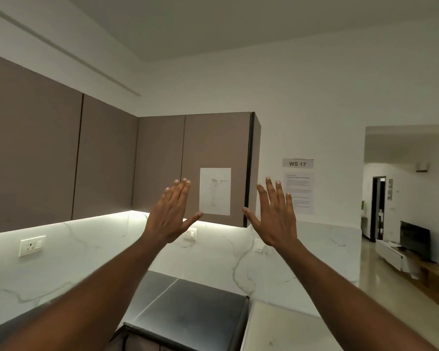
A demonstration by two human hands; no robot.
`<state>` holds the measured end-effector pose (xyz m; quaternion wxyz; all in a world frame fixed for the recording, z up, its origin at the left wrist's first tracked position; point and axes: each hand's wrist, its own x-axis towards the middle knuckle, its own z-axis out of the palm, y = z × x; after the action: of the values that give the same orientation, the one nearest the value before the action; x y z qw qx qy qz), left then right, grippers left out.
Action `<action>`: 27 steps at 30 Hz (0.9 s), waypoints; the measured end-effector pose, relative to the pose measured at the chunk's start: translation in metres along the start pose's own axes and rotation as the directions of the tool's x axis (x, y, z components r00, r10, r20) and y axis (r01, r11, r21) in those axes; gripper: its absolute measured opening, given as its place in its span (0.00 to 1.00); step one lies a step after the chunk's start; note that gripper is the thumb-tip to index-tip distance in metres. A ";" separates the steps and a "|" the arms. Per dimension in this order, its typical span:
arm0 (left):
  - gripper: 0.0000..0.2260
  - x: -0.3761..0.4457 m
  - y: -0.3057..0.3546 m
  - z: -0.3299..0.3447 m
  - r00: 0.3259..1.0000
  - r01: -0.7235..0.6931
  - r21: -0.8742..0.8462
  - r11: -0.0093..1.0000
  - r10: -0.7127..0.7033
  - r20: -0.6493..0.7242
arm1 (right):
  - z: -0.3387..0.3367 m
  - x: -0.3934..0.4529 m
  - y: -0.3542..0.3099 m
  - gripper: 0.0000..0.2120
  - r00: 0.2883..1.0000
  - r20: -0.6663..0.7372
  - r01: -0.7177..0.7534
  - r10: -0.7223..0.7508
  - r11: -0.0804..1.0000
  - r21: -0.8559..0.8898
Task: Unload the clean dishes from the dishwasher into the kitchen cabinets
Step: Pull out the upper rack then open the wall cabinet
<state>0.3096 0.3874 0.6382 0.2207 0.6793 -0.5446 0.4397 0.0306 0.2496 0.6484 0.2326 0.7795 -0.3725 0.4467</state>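
I hold my left hand [171,214] and my right hand [274,214] raised side by side before the closed brown upper cabinets [213,148], fingers straight and spread, holding nothing and touching nothing. Between my hands, a paper sheet [215,191] with a line drawing hangs on the rightmost cabinet door. The dark steel-topped unit [195,307] below, cut off by the frame edge, may be the dishwasher, though I cannot tell; no dishes show.
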 end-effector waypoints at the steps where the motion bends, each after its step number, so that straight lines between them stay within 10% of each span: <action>1: 0.42 0.001 -0.010 0.012 1.000 0.005 0.000 1.000 -0.005 0.011 | 0.015 0.004 -0.008 0.43 1.000 0.014 0.008 -0.008 1.000 -0.007; 27: 0.35 0.042 -0.257 0.293 0.998 -0.049 -0.043 0.998 0.051 0.041 | 0.359 0.119 -0.178 0.41 0.990 0.131 0.048 -0.045 0.999 -0.018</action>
<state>0.6550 0.2156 0.5684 0.2125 0.6698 -0.5750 0.4190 0.3974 0.0646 0.5699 0.2264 0.8130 -0.3733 0.3851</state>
